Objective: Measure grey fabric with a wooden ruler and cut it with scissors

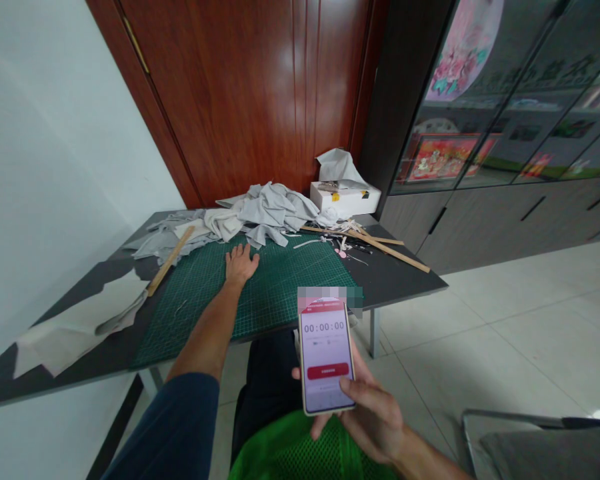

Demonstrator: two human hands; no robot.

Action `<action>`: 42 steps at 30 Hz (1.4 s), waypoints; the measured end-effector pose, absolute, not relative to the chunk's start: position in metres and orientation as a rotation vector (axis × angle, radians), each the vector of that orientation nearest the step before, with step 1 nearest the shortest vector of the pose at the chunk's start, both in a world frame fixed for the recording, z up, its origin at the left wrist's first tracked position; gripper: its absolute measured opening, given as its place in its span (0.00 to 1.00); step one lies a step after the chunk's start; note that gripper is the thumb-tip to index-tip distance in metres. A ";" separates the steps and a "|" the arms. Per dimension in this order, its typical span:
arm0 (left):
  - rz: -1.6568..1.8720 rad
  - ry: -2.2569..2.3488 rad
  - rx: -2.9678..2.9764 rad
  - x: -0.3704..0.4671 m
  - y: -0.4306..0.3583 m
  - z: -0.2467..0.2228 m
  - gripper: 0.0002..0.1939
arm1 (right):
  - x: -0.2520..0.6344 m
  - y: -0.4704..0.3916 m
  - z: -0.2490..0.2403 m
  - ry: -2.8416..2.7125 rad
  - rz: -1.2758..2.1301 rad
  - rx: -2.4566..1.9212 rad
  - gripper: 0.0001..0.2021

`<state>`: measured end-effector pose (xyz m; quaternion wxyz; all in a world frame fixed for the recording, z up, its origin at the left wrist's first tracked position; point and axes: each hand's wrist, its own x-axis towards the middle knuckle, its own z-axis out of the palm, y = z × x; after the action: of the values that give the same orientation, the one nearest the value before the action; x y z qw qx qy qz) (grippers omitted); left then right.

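My left hand (pixel 241 264) lies flat with its fingers spread on the green cutting mat (pixel 290 287), close to the heap of grey cloth (pixel 277 208). In my right hand (pixel 375 410) is a smartphone (pixel 326 353), held upright in front of my lap. My right thumb rests at the lower right edge of its screen. The screen reads 00:00:00 above a red button. To the left of the mat lie a wooden strip (pixel 171 261) and a folded piece of off-white cloth (pixel 85 323).
A white box (pixel 346 198) stands at the back right of the dark table (pixel 400 280). Near it lie more wooden strips (pixel 393 250) and white scraps (pixel 343 230). A wooden door (pixel 240 93) is behind, a cabinet (pixel 480 220) to the right, a chair (pixel 540 447) at lower right.
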<state>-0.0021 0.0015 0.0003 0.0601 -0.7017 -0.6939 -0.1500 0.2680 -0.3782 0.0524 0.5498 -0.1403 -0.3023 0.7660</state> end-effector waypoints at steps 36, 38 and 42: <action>-0.495 -2.091 -2.112 -0.001 0.000 0.002 0.37 | 0.268 -0.378 0.052 -0.720 1.810 -0.356 0.47; -0.503 -2.094 -2.113 -0.001 -0.001 0.002 0.37 | 0.268 -0.378 0.051 -0.724 1.807 -0.350 0.46; -0.491 -2.094 -2.121 -0.001 -0.001 0.002 0.36 | 0.268 -0.378 0.050 -0.731 1.803 -0.345 0.45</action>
<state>-0.0010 -0.0010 0.0023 0.0603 -0.7008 -0.6920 -0.1622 0.2678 -0.3775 0.0500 0.5504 -0.1460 -0.3089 0.7618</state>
